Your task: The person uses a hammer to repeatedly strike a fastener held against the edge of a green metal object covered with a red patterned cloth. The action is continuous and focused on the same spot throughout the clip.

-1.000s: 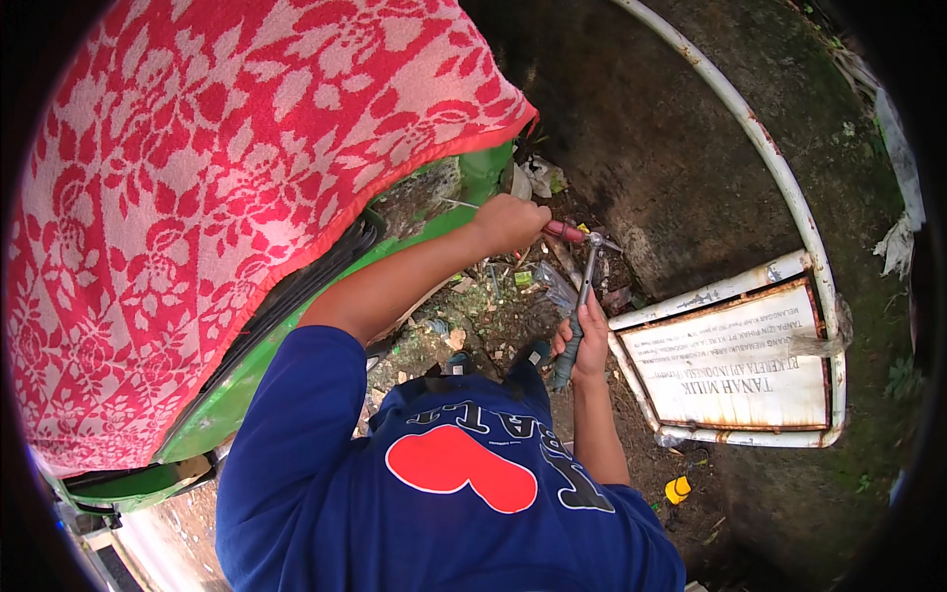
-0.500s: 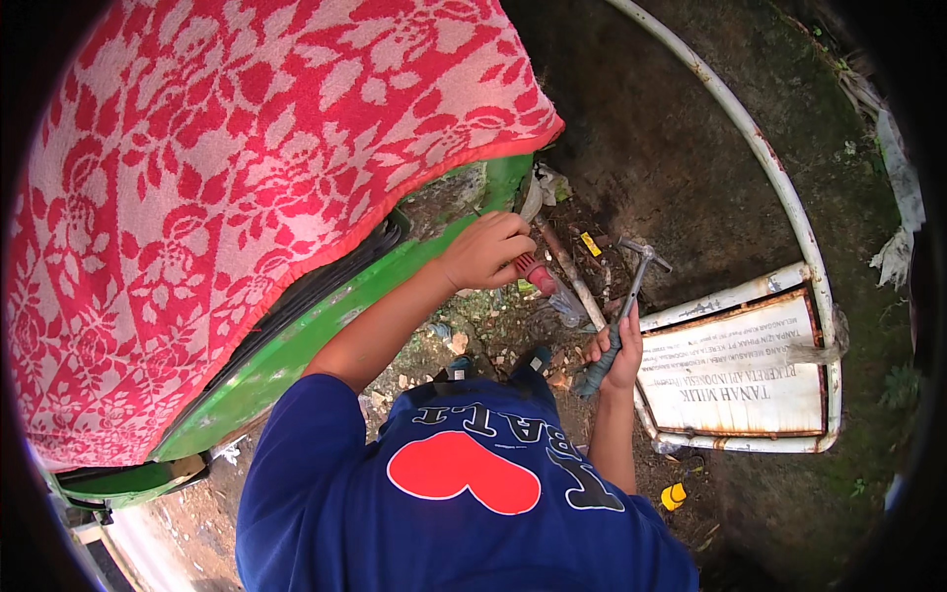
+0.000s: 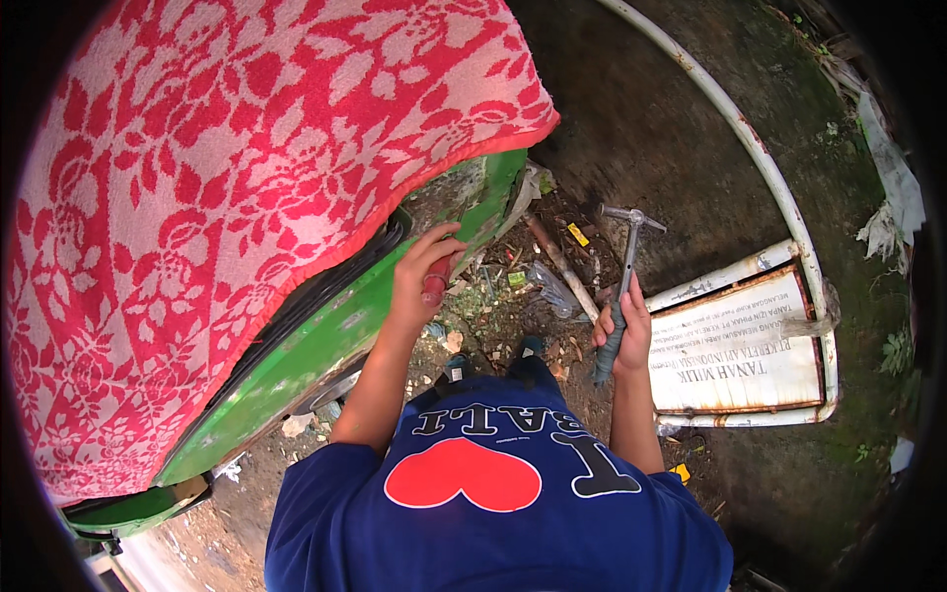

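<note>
My left hand [image 3: 419,276] is closed around a red-handled tool [image 3: 436,286], probably a screwdriver, its tip hidden, beside a green metal body panel [image 3: 296,365] with a scraped, worn patch. My right hand [image 3: 631,335] grips a metal hammer [image 3: 629,242] by its dark wrapped handle, head upward, over the littered ground. A red and pink floral blanket [image 3: 237,168] drapes over the green body above the panel, with a dark strip showing under its hem.
A rusty white tube frame [image 3: 750,143] with a white sign board [image 3: 730,345] stands at right on dark mossy concrete [image 3: 612,109]. A pipe [image 3: 557,261], plastic scraps and rubble [image 3: 493,326] lie between my hands. Torn sheeting [image 3: 888,197] is at the far right.
My left hand has moved leftward and down with the red tool, turning it more upright. The hammer has come away from the red tool and moved rightward, with its head raised.
</note>
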Motion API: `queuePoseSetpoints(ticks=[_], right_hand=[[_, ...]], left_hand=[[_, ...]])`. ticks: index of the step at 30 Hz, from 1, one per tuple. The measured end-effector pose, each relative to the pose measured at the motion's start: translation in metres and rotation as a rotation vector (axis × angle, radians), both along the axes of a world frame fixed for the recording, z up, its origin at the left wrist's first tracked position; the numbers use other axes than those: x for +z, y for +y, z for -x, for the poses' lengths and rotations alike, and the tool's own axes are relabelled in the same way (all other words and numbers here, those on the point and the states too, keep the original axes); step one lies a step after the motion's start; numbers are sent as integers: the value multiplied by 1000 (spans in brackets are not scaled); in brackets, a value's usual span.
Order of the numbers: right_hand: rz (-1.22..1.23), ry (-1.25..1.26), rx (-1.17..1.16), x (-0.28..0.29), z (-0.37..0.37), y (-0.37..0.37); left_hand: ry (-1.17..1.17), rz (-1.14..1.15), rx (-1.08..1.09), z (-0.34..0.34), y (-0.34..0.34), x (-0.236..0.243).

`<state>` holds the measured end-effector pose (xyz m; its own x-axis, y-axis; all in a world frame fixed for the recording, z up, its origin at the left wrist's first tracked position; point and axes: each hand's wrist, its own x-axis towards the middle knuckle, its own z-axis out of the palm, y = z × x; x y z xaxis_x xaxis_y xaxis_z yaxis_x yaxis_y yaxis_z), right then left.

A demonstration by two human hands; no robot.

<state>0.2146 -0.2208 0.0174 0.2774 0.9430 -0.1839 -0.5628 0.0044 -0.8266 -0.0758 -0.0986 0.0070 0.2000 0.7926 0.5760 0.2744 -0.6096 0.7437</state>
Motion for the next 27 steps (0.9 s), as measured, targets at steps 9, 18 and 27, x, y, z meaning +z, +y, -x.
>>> queuePoseSetpoints(ticks=[9,18,27], right_hand=[[0,-60,192,-2,-22,17],[17,-2,394,-8,-64,55],[65,-1,571,-13,-99,89]], left_hand=[[-202,41,81,-14,-9,-23],[-363,82,251,-37,-13,-30],[-532,183,262,-52,-16,-25]])
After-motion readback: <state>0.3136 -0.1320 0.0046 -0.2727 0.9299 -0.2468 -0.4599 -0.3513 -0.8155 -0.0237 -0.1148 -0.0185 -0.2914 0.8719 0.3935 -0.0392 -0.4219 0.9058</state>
